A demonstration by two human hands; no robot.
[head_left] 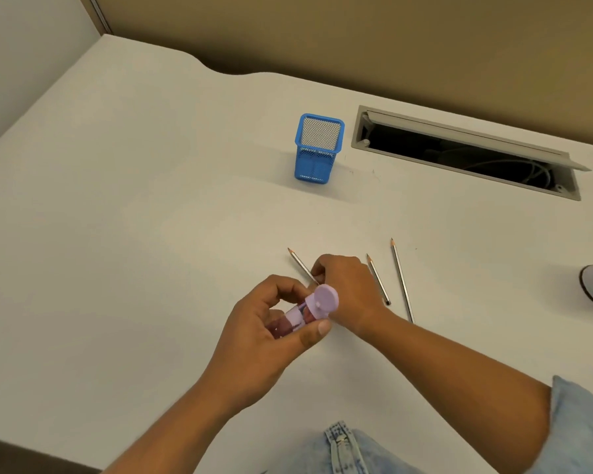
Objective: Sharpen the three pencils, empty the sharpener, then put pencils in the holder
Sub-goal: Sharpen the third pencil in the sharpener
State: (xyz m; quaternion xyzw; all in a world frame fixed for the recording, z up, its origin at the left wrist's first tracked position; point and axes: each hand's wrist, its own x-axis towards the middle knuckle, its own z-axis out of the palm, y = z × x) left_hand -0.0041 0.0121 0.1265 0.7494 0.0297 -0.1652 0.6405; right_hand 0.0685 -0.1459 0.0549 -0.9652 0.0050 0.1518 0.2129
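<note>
At the bottom of the frame lay pale denim clothing (pixel 343 449). Just above centre-bottom, the left hand (pixel 271 323) was closed around a lilac plastic sharpener with a round lid and clear barrel (pixel 308 311). Beside it, the right hand (pixel 346 285) pinched a grey pencil (pixel 302 265) against the white table (pixel 134 217). Two more grey pencils (pixel 378 279) (pixel 402 280) lay right of it, apart. Farther up, mid-frame, stood a blue mesh square holder (pixel 317 150), with an open cable hatch (pixel 466 153) to its right.
</note>
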